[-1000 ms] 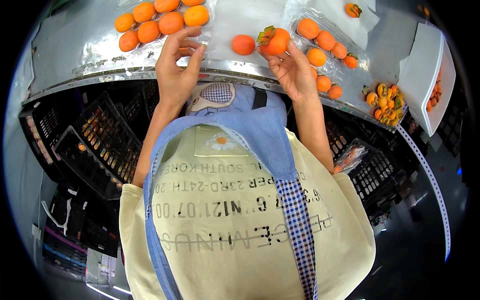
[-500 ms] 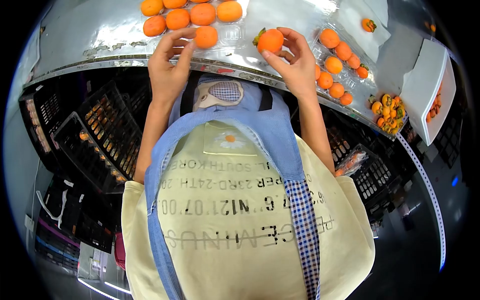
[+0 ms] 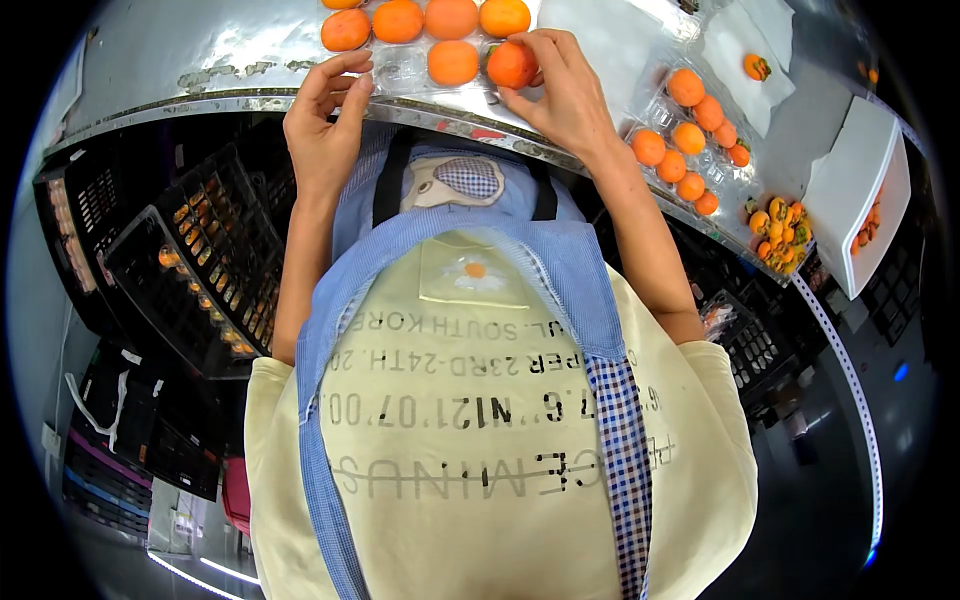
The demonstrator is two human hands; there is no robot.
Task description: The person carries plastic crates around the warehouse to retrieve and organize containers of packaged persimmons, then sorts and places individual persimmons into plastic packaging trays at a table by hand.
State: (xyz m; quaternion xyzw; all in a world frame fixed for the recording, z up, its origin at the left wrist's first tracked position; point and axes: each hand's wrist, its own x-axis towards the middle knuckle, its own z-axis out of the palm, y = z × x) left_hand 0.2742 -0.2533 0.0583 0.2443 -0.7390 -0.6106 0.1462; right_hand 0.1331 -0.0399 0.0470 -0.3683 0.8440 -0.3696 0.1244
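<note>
In the head view, my right hand [image 3: 570, 95] grips an orange persimmon [image 3: 512, 65] between thumb and fingers, at the right end of the front row of a clear plastic tray [image 3: 400, 76]. Right beside it in the tray sits another persimmon [image 3: 453, 62]. More persimmons fill the row behind, such as the one at the row's left end [image 3: 346, 30]. My left hand [image 3: 325, 125] is at the tray's left front corner, holding no fruit, its fingers curved and a little apart from the thumb. Whether it touches the tray edge is unclear.
To the right, another clear tray holds several persimmons [image 3: 689, 138]. Beyond it lie white paper [image 3: 740, 30] with one persimmon, a heap of persimmon calyxes or small fruit [image 3: 780, 232], and a white bin [image 3: 860, 185]. Black crates [image 3: 200, 260] stand below the metal counter [image 3: 220, 60].
My right hand has carried the persimmon left, into the tray beside the front-row one, with its leafy top turned. My left hand has drawn away from that fruit to the tray's left corner.
</note>
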